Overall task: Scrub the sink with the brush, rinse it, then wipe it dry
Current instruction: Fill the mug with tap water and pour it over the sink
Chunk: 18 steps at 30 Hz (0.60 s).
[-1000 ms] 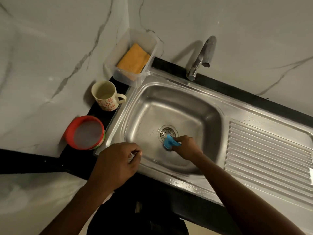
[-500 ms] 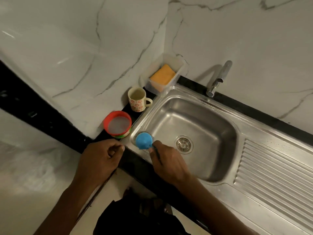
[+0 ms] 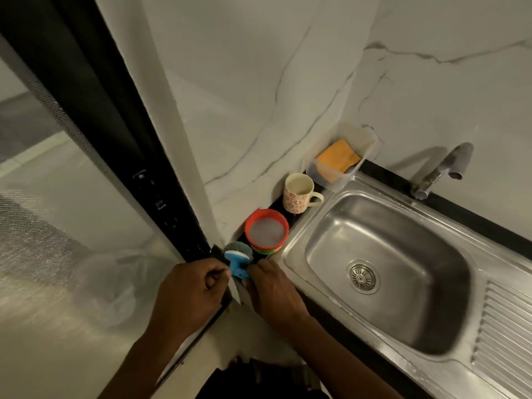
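Head view: the brush (image 3: 237, 262) is outside the sink (image 3: 388, 254), at the front left corner of the surface (image 3: 276, 204), with its grey scrubber just beside the red tub (image 3: 266, 231). The right hand (image 3: 273, 292) grips the blue handle, fingers (image 3: 259, 267) curled round it. The left hand (image 3: 188, 289) is curled close against the handle's other side; I cannot tell whether it holds anything. A mug (image 3: 298, 194) stands behind the red tub.

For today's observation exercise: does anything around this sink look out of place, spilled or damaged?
No spill or damage shows. One oddity: the right hand holds the brush outside the sink, at the counter corner beside the red container.
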Each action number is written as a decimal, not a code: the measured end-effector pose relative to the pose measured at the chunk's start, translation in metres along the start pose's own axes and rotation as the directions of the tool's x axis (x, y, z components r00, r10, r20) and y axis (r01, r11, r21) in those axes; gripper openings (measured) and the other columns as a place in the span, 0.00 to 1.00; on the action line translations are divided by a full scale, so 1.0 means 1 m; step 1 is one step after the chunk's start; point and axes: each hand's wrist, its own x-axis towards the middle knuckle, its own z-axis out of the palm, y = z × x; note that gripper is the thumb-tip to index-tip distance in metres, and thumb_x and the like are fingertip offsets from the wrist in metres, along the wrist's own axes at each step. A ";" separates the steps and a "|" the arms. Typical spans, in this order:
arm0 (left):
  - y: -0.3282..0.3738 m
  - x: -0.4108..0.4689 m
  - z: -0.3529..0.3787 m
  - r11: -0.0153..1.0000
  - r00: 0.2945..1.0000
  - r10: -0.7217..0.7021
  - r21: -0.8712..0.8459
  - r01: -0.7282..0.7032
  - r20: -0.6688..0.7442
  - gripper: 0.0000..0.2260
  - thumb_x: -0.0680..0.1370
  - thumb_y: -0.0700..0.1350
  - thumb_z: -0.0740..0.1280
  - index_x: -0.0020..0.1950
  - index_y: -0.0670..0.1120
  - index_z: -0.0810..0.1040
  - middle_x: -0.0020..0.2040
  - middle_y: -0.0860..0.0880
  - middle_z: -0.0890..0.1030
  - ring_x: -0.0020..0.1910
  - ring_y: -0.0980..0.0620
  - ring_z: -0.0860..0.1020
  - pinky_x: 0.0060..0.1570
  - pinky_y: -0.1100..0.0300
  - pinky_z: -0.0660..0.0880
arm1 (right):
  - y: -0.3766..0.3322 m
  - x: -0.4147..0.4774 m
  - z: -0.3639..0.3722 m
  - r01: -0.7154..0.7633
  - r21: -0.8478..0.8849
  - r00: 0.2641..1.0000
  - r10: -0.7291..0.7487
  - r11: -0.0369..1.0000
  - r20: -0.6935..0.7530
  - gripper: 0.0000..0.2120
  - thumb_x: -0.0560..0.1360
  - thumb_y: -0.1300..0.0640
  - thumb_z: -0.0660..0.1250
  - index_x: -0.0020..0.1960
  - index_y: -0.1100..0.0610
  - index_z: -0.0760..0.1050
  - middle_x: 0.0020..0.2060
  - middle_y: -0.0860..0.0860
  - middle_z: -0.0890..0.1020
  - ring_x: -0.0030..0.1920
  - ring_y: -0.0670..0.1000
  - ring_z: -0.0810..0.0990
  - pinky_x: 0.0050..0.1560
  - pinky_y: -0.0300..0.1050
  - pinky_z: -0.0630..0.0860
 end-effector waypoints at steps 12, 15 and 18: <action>-0.032 0.027 -0.001 0.997 0.986 0.073 -0.044 -0.067 0.149 0.09 0.78 0.59 0.69 0.52 0.57 0.84 0.41 0.62 0.84 0.43 0.64 0.82 0.44 0.56 0.83 | 0.004 0.007 0.043 -0.136 -0.074 0.988 0.129 0.988 -0.089 0.13 0.82 0.50 0.65 0.65 0.52 0.78 0.59 0.49 0.79 0.58 0.49 0.76 0.60 0.44 0.78; -0.031 0.034 0.003 0.996 0.977 0.086 -0.046 -0.078 0.196 0.17 0.75 0.64 0.63 0.53 0.57 0.85 0.43 0.61 0.85 0.44 0.63 0.82 0.44 0.56 0.83 | 0.005 0.007 0.050 -0.162 -0.099 0.983 0.152 0.982 -0.101 0.15 0.81 0.50 0.67 0.66 0.52 0.78 0.60 0.50 0.80 0.59 0.50 0.77 0.60 0.44 0.78; -0.033 0.039 0.006 0.994 0.966 0.109 -0.051 -0.100 0.236 0.15 0.76 0.62 0.65 0.55 0.57 0.85 0.44 0.61 0.85 0.44 0.63 0.82 0.45 0.57 0.83 | 0.005 0.005 0.055 -0.179 -0.135 0.978 0.162 0.975 -0.128 0.15 0.79 0.51 0.69 0.65 0.52 0.80 0.57 0.49 0.80 0.57 0.50 0.78 0.57 0.45 0.79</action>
